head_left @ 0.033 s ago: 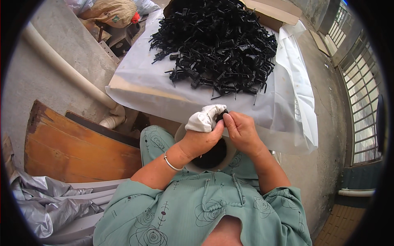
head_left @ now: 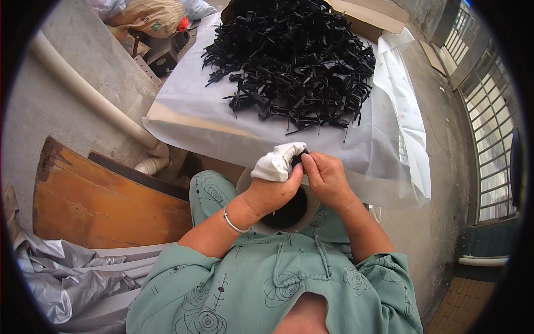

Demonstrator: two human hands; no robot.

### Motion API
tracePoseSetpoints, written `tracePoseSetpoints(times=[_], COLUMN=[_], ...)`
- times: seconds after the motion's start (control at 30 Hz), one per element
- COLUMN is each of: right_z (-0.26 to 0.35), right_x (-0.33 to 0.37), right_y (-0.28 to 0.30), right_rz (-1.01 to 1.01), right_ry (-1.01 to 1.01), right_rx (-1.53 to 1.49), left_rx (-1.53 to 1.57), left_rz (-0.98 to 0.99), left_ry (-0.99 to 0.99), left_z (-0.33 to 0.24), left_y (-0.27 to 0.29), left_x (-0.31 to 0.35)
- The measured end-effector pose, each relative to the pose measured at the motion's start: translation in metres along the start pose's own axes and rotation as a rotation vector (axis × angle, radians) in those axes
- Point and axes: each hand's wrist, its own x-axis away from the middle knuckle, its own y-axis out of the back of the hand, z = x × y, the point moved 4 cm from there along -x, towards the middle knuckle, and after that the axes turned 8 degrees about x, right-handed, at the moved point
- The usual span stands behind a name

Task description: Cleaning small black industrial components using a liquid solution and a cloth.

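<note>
My left hand (head_left: 275, 181), its fingers covered by a white cloth glove (head_left: 275, 162), is closed around a small black plastic part (head_left: 299, 158). Against the same part, my right hand (head_left: 329, 177) pinches with bare thumb and fingers. Most of the part is hidden by the fingers. Both hands meet above a pale bucket (head_left: 243, 179) between my knees, with dark contents inside. Just beyond them, a large heap of black plastic parts (head_left: 295, 67) with thin stems is spread over the table.
White plastic sheeting (head_left: 194, 122) covers the table and hangs over its edge. An open cardboard box (head_left: 370, 15) stands behind the heap. To the left are a wooden board (head_left: 105, 200), a pipe (head_left: 92, 92) and silvery sheeting (head_left: 72, 284). Barred windows (head_left: 492, 133) line the right.
</note>
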Motion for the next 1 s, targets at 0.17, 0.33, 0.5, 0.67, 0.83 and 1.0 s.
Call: tracePoseSetpoints(times=[0.17, 0.33, 0.5, 0.67, 0.83, 1.0], right_z=[-0.015, -0.010, -0.021, -0.007, -0.016, -0.008], right_x=[0.006, -0.001, 0.004, -0.006, 0.001, -0.001], right_y=[-0.015, 0.002, 0.005, 0.019, 0.013, 0.007], right_rz=[0.023, 0.075, 0.073, 0.027, 0.071, 0.070], right_ry=[-0.162, -0.128, 0.088, -0.058, 0.064, -0.026], right_rx=[-0.265, -0.214, -0.040, -0.053, -0.077, -0.206], left_rx=[-0.397, 0.171, 0.606, 0.589, 0.620, 0.256], left_rz=[0.021, -0.017, 0.016, 0.101, 0.124, 0.249], left_ry=[-0.204, -0.042, 0.367, 0.435, 0.378, 0.192], left_z=[-0.016, 0.004, 0.014, 0.008, 0.007, -0.002], left_y=[-0.001, 0.013, 0.012, 0.007, 0.006, 0.001], left_x=[0.002, -0.009, -0.006, -0.002, -0.004, 0.000])
